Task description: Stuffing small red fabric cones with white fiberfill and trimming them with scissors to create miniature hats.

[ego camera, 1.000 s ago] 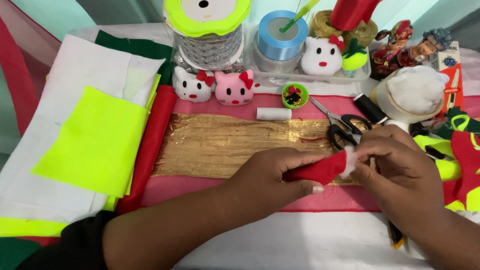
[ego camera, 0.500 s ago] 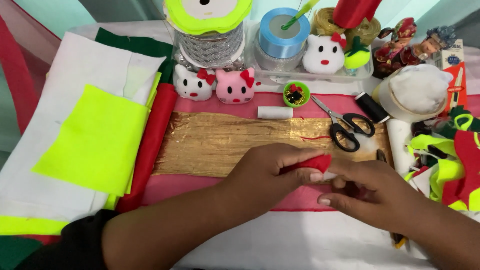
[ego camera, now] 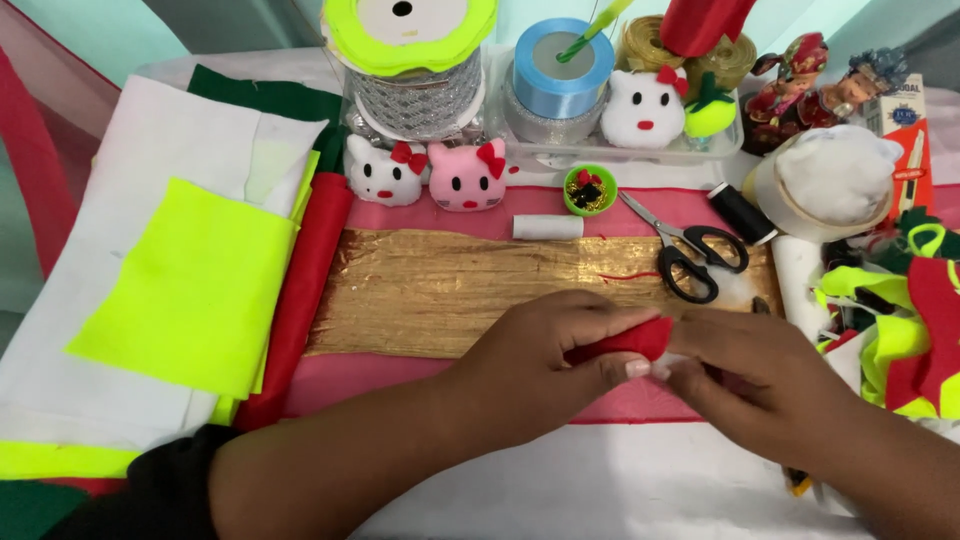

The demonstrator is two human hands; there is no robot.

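hands pinch one red felt piece (ego camera: 628, 340): left hand (ego camera: 545, 360) closed on it, right hand (ego camera: 755, 370) gripping its end; small green cup (ego camera: 590, 190) holds perhaps beads.

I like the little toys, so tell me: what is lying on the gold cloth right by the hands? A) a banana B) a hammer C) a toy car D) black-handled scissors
D: the black-handled scissors lie open on the right end of the gold cloth, just above the right hand and the red felt piece that the left hand pinches.
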